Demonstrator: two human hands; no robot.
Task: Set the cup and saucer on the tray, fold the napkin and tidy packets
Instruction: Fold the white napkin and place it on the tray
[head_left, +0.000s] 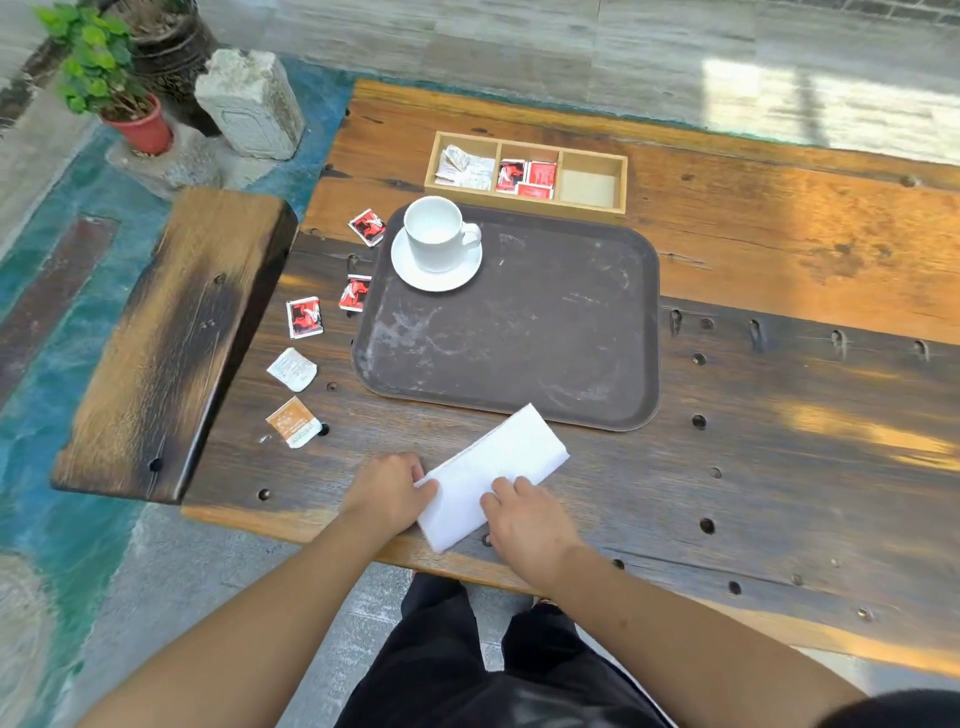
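Note:
A white cup (435, 232) stands on its white saucer (435, 273) in the far left corner of the dark brown tray (519, 332). A white napkin (488, 473), folded into a long rectangle, lies on the table just in front of the tray. My left hand (392, 491) pinches its near left edge. My right hand (524, 519) presses flat on its near end. Left of the tray lie loose packets: three red ones (367, 226) (355, 293) (304, 317), a white one (292, 369) and an orange one (293, 422).
A wooden box (525, 174) with three compartments stands behind the tray; white packets fill its left part, red ones the middle, the right part is bare. A wooden bench (171, 338) runs left of the table. A potted plant (111, 78) and stone block (249, 104) are on the floor.

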